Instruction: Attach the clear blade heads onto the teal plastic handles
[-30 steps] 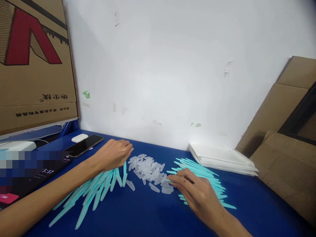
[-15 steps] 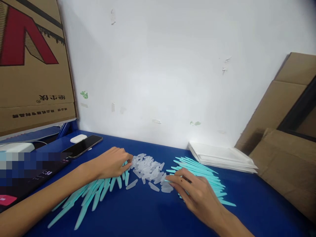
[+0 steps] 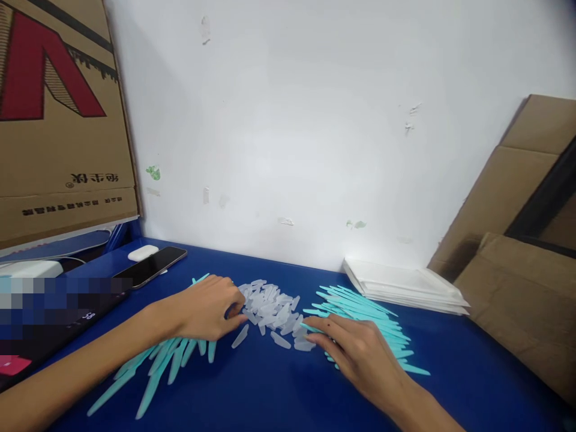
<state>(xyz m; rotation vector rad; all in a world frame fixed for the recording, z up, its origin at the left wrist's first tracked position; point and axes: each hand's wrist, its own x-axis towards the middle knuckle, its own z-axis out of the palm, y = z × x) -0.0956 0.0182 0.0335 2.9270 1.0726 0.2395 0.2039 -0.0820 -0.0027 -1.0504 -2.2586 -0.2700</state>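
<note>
My left hand rests at the left edge of a pile of small frosted translucent caps. Its thumb and index finger curve towards the caps with a gap between them. One loose cap lies just below the thumb. Between the thumb and fingers of my right hand is a slim turquoise stick, like an eyebrow razor, its tip pointing left at the caps. Behind that hand spreads a heap of similar turquoise sticks. Under and below my left wrist lie several turquoise sticks with frosted ends, partly hidden.
A stack of white trays or sheets stands by the wall at the back right. Cardboard leans on the right. At left are a phone, a white case, a dark device and a large carton.
My left hand has shifted slightly and its thumb has moved away from the fingers. The loose cap below it has turned steeper. The right hand has barely moved, still holding its stick.
</note>
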